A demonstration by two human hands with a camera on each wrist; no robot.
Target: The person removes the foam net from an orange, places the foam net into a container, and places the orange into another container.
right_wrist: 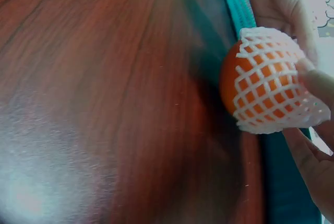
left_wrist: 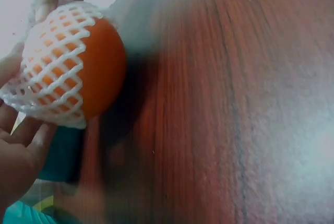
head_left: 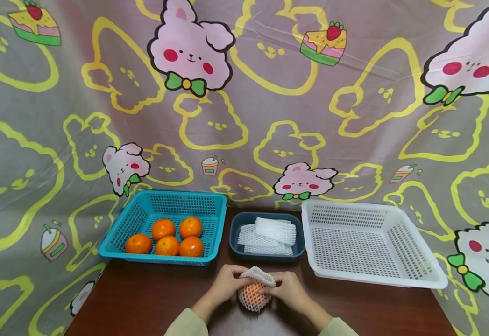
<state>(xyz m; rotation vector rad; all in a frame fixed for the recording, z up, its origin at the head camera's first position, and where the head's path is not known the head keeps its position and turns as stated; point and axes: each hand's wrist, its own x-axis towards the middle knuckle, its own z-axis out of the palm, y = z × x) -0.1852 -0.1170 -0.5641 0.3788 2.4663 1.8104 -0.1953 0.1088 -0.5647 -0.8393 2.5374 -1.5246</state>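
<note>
Between both hands is an orange (left_wrist: 107, 67) partly inside a white foam net sleeve (right_wrist: 269, 78). Its bare end shows in both wrist views, while the rest is seen through the mesh. My left hand (head_left: 226, 284) pinches the sleeve's gathered top from the left, thumb over the netting. On the other side, my right hand (head_left: 289, 290) grips the sleeve's edge, with its thumb against the netted fruit. In the head view the wrapped orange is low over the front middle of the table.
A teal basket (head_left: 216, 224) with several bare oranges (head_left: 163, 229) is at the left. Behind the hands, a dark blue tray (head_left: 235, 249) holds flat white foam sleeves (head_left: 275, 232). At the right stands a white basket (head_left: 353, 242). A patterned cloth (head_left: 244, 116) hangs behind the brown table (head_left: 143, 294).
</note>
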